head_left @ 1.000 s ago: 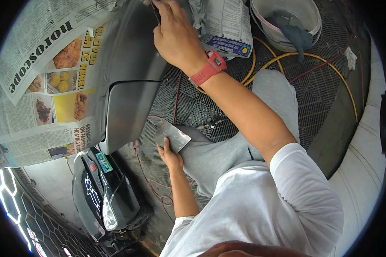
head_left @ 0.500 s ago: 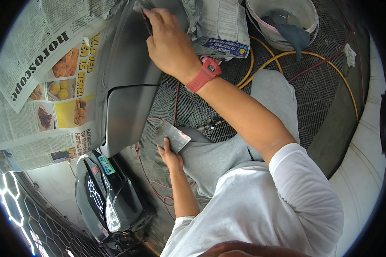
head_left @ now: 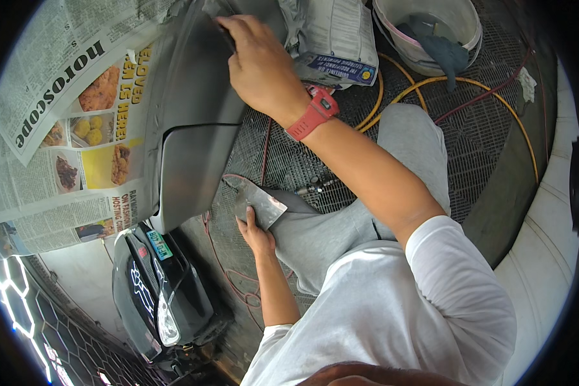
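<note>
While I watch from afar, newspaper [head_left: 58, 128] lies at left, beside the smooth, curved grey panel [head_left: 199, 148]. Upper centre-left, my right grip [head_left: 260, 67] clamps a thin dark tool [head_left: 226, 35], probably light, best held by its back edge. At centre, my left grip [head_left: 258, 238] clamps a stiff, flat, metal-looking plate [head_left: 268, 209], perhaps slippery.

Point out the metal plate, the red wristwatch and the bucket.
Metal plate [head_left: 266, 203], head view: its flat upper face.
Red wristwatch [head_left: 305, 122], head view: its strap.
Bucket [head_left: 410, 54], head view: its outer wall.
</note>
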Available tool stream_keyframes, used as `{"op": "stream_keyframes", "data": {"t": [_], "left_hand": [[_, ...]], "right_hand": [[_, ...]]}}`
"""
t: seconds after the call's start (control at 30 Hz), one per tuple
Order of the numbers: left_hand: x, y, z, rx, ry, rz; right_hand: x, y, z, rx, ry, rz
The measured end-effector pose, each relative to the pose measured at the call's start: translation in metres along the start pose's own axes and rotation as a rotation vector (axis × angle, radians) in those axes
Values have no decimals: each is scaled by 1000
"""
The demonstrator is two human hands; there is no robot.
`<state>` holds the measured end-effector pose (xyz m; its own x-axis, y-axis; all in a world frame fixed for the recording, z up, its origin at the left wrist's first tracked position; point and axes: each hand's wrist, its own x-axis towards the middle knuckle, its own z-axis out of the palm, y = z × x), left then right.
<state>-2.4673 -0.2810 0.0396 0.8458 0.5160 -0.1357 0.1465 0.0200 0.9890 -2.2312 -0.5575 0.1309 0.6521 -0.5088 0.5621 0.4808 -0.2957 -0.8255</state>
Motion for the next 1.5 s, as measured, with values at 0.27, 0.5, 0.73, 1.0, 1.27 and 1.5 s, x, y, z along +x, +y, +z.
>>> {"op": "stream_keyframes", "data": {"t": [0.27,0.5,0.73,1.0,1.27,1.5], "left_hand": [[2,-1,-5,-6,-2,-15],[1,-2,-7,-14,-1,-11],[1,-2,-5,-5,-8,-5],[-3,-2,-7,-13,6,4],[-3,0,-4,-16,-6,-1],[-3,1,-2,-5,-5,19]], "right_hand": [[5,2,0,1,0,95],[4,-10,13,-82,6,50],[0,1,4,-12,-1,52],[4,-4,8,-17,-6,65],[3,-2,5,18,0,69],[14,-4,6,-16,2,94]]}}
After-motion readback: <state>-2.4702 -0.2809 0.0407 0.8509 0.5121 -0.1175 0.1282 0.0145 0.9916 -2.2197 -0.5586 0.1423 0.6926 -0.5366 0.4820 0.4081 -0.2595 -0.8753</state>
